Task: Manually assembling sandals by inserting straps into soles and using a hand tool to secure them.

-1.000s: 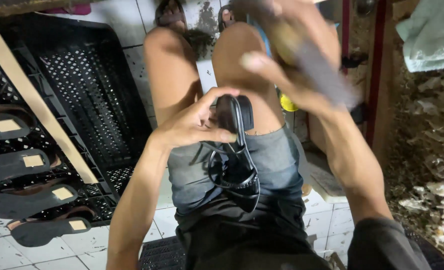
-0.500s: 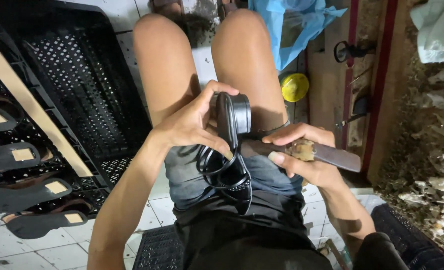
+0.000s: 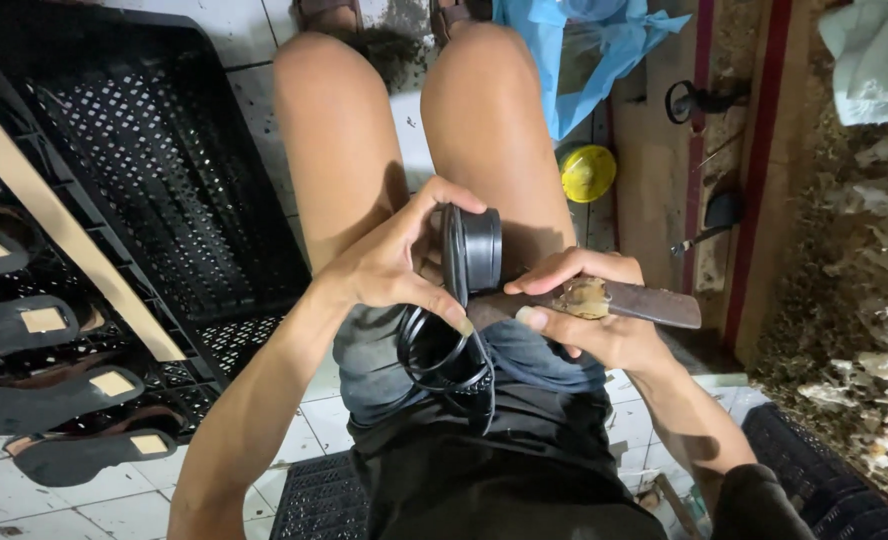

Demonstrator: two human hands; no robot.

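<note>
My left hand grips a black sandal held on edge above my lap, its thin black straps hanging in loops over my shorts. My right hand holds a flat metal blade tool with a worn, smeared handle, its tip lying against the sandal's heel end. Both hands meet between my bare knees.
A black perforated plastic crate lies at the left with a pale wooden strip across it. Several black soles with tan labels rest at the lower left. A yellow lid and blue plastic sheet lie by my right knee.
My right hand dropped from raised near the camera to lap level and brought the blade tool against the sandal. My left hand kept hold of the sandal.
</note>
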